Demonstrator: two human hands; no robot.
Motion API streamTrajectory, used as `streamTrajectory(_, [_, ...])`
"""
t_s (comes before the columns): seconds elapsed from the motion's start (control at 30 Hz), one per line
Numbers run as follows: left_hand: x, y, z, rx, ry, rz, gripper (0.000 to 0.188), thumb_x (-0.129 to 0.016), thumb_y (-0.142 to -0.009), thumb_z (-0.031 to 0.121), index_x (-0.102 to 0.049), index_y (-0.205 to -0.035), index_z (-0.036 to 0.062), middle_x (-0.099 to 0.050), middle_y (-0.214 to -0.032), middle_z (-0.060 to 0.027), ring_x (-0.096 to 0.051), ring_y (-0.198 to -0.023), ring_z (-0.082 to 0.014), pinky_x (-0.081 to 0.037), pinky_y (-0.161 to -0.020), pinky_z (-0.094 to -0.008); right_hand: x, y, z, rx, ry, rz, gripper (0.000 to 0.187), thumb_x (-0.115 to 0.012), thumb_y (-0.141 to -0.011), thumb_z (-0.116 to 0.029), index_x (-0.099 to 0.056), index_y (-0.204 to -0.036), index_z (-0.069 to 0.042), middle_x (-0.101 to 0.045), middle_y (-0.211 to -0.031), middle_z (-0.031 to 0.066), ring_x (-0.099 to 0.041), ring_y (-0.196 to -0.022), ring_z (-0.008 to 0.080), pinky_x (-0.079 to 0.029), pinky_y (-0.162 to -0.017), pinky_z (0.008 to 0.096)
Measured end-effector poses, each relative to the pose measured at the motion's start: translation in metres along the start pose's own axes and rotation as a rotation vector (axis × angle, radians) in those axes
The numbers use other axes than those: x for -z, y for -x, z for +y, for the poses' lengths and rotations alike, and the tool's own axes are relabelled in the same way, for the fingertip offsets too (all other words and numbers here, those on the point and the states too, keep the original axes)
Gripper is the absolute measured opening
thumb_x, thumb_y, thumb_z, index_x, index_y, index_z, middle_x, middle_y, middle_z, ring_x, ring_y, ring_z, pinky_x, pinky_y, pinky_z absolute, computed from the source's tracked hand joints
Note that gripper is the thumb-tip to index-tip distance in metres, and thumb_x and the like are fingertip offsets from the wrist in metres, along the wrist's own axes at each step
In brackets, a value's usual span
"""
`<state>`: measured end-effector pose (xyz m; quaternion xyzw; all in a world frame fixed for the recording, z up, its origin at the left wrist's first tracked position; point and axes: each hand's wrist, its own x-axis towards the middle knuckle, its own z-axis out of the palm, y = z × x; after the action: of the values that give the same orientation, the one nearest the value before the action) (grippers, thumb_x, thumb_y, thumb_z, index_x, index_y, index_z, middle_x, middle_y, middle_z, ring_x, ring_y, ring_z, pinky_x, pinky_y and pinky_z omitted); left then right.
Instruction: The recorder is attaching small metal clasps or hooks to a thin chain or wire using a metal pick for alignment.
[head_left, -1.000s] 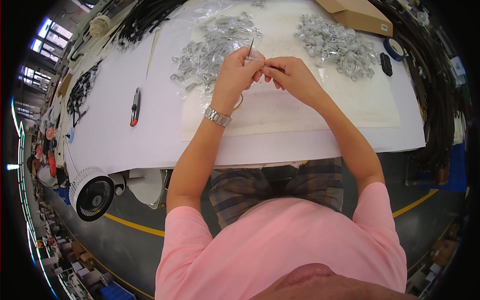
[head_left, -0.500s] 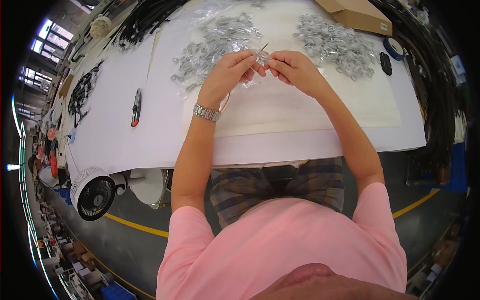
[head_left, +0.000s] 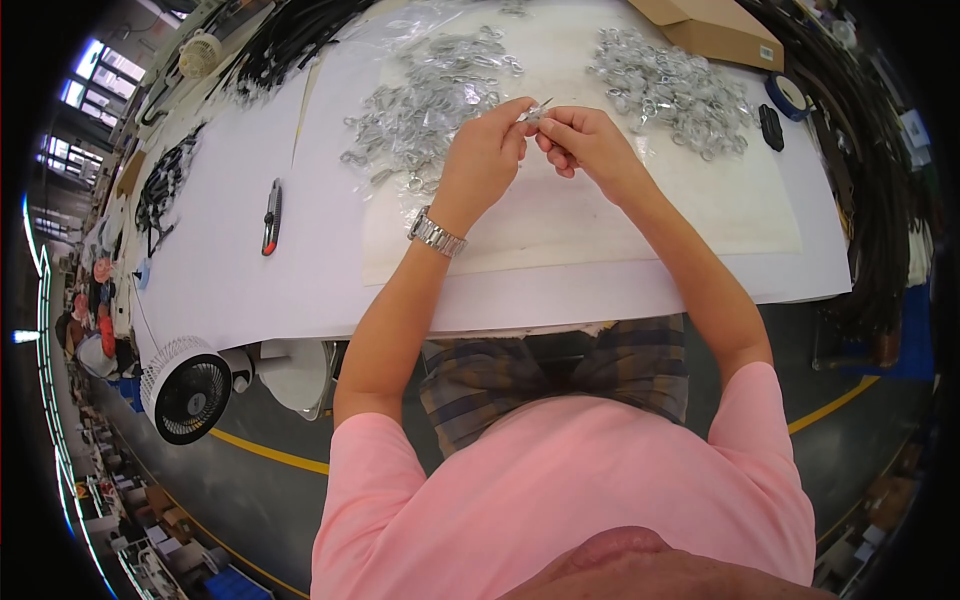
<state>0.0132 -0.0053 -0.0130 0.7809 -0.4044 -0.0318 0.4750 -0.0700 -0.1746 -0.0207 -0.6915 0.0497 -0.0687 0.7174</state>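
My left hand (head_left: 488, 155) and my right hand (head_left: 592, 148) meet above the table, fingertips pinched close together. Between them is a small see-through plastic bag (head_left: 533, 116), mostly covered by the fingers. A thin dark pointed piece (head_left: 545, 103) sticks up from the pinch; its kind is too small to tell. Just beyond my left hand lies a wide pile of small bagged metal pieces (head_left: 425, 95), some with rings. To the right of my right hand is a second pile of bagged metal rings (head_left: 672, 95).
On the white table (head_left: 330, 270), a box cutter (head_left: 272, 217) lies at left, near black cords (head_left: 172, 180). At right are a tape roll (head_left: 788, 97), a black object (head_left: 771, 127) and a cardboard box (head_left: 715, 35). A fan (head_left: 190, 392) stands by the table's near left edge.
My left hand has turned, its wrist shifting right and its back facing up more. The pointed piece now tilts further right. My right hand stays nearly in place, fingers curled a little more.
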Motion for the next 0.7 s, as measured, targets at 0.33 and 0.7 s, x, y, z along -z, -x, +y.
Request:
streamTrajectory(0.33, [0.01, -0.004, 0.004, 0.177, 0.22, 0.128, 0.027, -0.059, -0.103, 0.02, -0.074, -0.116, 0.0012, -0.059, -0.063, 0.0, -0.049, -0.054, -0.006, -0.039, -0.052, -0.0257, 0.036, -0.022, 0.0, 0.021, -0.813, 0.062, 0.032, -0.06, -0.106, -0.015, -0.058, -0.127, 0.01, -0.068, -0.113, 0.015, -0.067, -0.092, 0.0136, -0.057, -0.085, 0.0275])
streamTrajectory(0.7, [0.012, -0.016, -0.022, 0.251, 0.519, 0.334, 0.025, -0.062, -0.102, 0.02, -0.077, -0.094, 0.0019, -0.056, -0.062, 0.0056, -0.043, -0.052, -0.0009, -0.032, -0.048, -0.0199, 0.027, -0.16, 0.042, 0.388, 1.302, 0.382, 0.03, -0.069, -0.092, -0.028, -0.073, -0.113, -0.007, -0.075, -0.107, 0.0122, -0.071, -0.093, 0.0296, -0.057, -0.082, 0.0417])
